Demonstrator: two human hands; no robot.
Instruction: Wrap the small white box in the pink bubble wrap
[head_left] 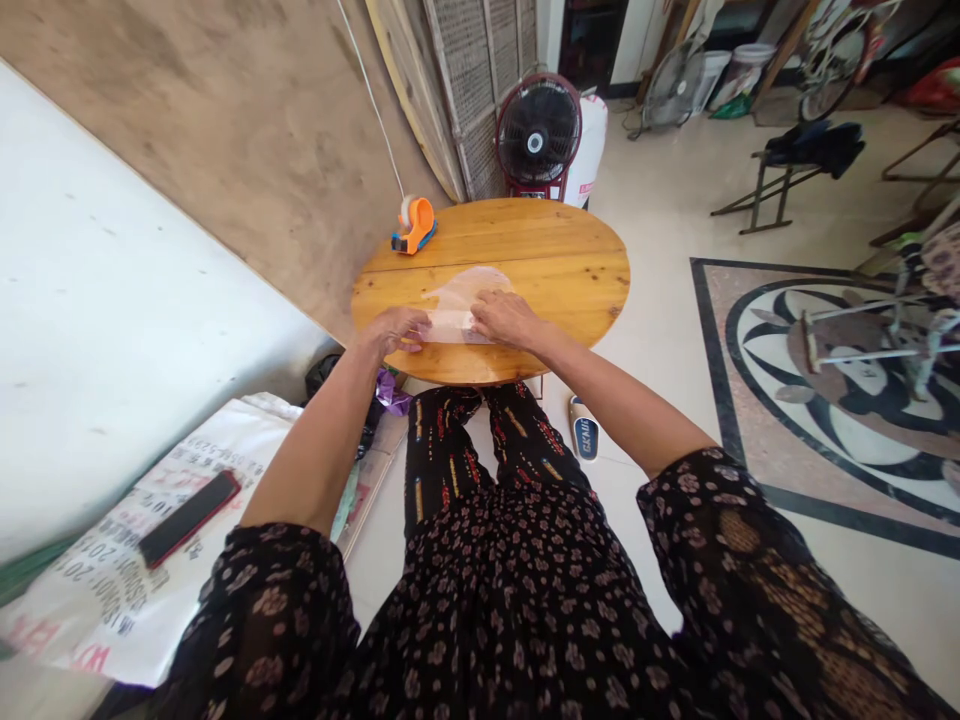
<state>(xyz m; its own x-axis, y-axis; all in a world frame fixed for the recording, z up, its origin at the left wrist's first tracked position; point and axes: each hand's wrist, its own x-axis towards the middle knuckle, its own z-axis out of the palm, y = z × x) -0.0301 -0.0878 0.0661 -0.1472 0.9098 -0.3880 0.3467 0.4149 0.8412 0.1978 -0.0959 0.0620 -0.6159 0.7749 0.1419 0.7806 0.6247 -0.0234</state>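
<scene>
Right hand [502,316] bunched on thin translucent whitish plastic sheet [457,300], left hand [400,328] curled at edge; can't tell if either pinches. Uneven pull could wrinkle it.

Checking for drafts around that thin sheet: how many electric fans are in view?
2: a dark red fan just beyond the wooden table, and a grey fan farther back on the right. Others may be hidden.
</scene>
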